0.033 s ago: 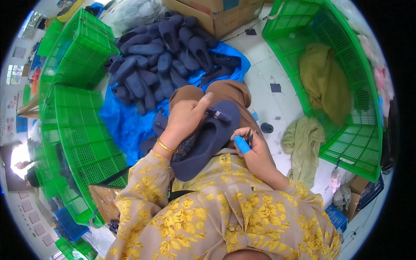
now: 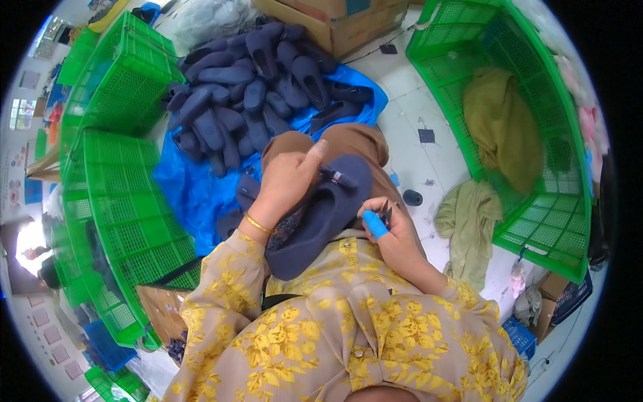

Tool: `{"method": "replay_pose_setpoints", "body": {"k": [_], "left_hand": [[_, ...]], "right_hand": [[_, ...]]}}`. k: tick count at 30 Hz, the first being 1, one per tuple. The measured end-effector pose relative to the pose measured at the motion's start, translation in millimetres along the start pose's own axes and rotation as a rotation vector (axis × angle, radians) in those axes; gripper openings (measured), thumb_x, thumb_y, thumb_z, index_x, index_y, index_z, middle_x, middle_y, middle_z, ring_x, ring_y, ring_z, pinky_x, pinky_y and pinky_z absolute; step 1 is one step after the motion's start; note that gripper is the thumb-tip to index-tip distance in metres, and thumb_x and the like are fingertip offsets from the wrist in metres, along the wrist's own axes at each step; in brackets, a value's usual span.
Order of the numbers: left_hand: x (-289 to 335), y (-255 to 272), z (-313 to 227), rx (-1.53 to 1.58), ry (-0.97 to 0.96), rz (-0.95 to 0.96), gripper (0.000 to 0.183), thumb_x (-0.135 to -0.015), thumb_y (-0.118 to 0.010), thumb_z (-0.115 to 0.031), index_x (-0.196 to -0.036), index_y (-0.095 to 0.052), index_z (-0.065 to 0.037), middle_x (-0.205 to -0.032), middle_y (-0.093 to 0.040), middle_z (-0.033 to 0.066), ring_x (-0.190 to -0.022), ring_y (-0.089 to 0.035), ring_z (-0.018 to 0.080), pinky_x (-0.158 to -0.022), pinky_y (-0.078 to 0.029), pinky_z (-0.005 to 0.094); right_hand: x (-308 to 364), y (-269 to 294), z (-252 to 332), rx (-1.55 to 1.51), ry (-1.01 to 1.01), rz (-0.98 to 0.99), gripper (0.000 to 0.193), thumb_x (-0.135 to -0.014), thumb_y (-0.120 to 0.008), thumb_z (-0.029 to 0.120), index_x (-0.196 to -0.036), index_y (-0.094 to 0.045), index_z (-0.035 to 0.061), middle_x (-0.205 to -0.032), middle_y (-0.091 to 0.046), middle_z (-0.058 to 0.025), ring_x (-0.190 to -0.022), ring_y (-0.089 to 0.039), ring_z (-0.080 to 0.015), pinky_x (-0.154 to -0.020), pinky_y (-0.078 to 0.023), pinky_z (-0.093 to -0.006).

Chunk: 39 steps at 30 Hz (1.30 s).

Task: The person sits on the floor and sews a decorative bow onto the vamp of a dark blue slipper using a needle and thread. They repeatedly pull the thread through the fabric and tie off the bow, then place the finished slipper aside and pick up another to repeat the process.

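Note:
Across my lap lies a dark navy slipper (image 2: 339, 208) with a small bow on its upper and a patterned lining. My left hand (image 2: 287, 179), with a gold bangle at the wrist, grips its left side, thumb pointing up and away. Just right of the slipper, my right hand (image 2: 395, 231) is closed around small dark snips (image 2: 386, 212); their pointed tips stick out past the fingers. One finger of that hand is wrapped in blue tape (image 2: 374, 224). More navy footwear (image 2: 248, 191) shows partly behind my left wrist.
Ahead, a heap of navy slippers (image 2: 251, 94) lies on a blue sheet (image 2: 181, 194). Green crates (image 2: 127, 221) stand at left; another green crate (image 2: 435, 60) at right holds olive cloth (image 2: 499, 120). A cardboard box (image 2: 341, 30) sits behind the heap. A dark spool (image 2: 412, 197) lies on the floor.

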State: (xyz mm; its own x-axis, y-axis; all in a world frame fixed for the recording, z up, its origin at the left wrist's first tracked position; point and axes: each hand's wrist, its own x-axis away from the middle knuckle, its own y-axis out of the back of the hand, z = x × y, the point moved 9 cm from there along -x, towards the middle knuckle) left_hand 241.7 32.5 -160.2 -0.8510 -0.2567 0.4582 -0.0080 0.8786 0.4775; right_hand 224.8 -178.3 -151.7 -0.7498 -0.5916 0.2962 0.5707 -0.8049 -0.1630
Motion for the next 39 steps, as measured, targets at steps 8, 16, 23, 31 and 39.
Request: {"method": "replay_pose_setpoints", "body": {"k": [8, 16, 23, 31, 39], "left_hand": [[7, -18, 25, 0.259, -0.234, 0.089, 0.024, -0.089, -0.068, -0.017, -0.107, -0.065, -0.001, -0.087, -0.064, -0.0023, -0.071, -0.053, 0.0025, -0.060, -0.044, 0.0200], [26, -17, 11, 0.146, -0.288, 0.056, 0.021, -0.081, -0.076, -0.012, -0.094, -0.061, -0.003, -0.084, -0.054, -0.0047, -0.071, -0.048, 0.0028, -0.064, -0.043, 0.0195], [26, -29, 26, 0.578, -0.094, 0.208, 0.006, -0.094, -0.060, -0.013, -0.095, -0.059, -0.007, -0.084, -0.059, 0.0001, -0.064, -0.048, 0.0044, -0.056, -0.037, 0.0170], [23, -20, 22, 0.723, -0.139, 0.213, 0.008, -0.093, -0.060, -0.011, -0.097, -0.056, -0.006, -0.070, -0.052, -0.0010, -0.062, -0.048, 0.0058, -0.053, -0.037, 0.0199], [22, -25, 12, 0.245, -0.372, 0.091, 0.008, -0.087, -0.066, -0.009, -0.089, -0.063, -0.002, -0.080, -0.054, 0.0000, -0.076, -0.053, 0.0107, -0.068, -0.044, 0.0266]], "right_hand": [[-40, 4, 46, 0.589, 0.255, -0.191, 0.028, -0.084, -0.070, 0.016, -0.106, -0.056, 0.0049, -0.094, -0.062, -0.0075, -0.070, -0.057, -0.0183, -0.062, -0.046, -0.0293], [-46, 0, 11, 0.689, 0.288, -0.225, 0.020, -0.080, -0.070, 0.013, -0.093, -0.056, 0.0040, -0.080, -0.059, -0.0128, -0.063, -0.058, -0.0284, -0.055, -0.044, -0.0363], [-46, -3, 13, 0.744, 0.364, -0.245, 0.019, -0.080, -0.071, 0.011, -0.090, -0.056, 0.0044, -0.077, -0.059, -0.0119, -0.060, -0.058, -0.0274, -0.052, -0.044, -0.0349], [-47, -4, 11, 0.737, 0.380, -0.265, 0.019, -0.079, -0.072, 0.011, -0.090, -0.058, 0.0039, -0.076, -0.059, -0.0111, -0.056, -0.057, -0.0247, -0.050, -0.043, -0.0337], [-47, -2, 13, 0.738, 0.400, -0.282, 0.019, -0.079, -0.072, 0.011, -0.091, -0.059, 0.0040, -0.076, -0.059, -0.0111, -0.055, -0.057, -0.0241, -0.050, -0.043, -0.0333]]}}
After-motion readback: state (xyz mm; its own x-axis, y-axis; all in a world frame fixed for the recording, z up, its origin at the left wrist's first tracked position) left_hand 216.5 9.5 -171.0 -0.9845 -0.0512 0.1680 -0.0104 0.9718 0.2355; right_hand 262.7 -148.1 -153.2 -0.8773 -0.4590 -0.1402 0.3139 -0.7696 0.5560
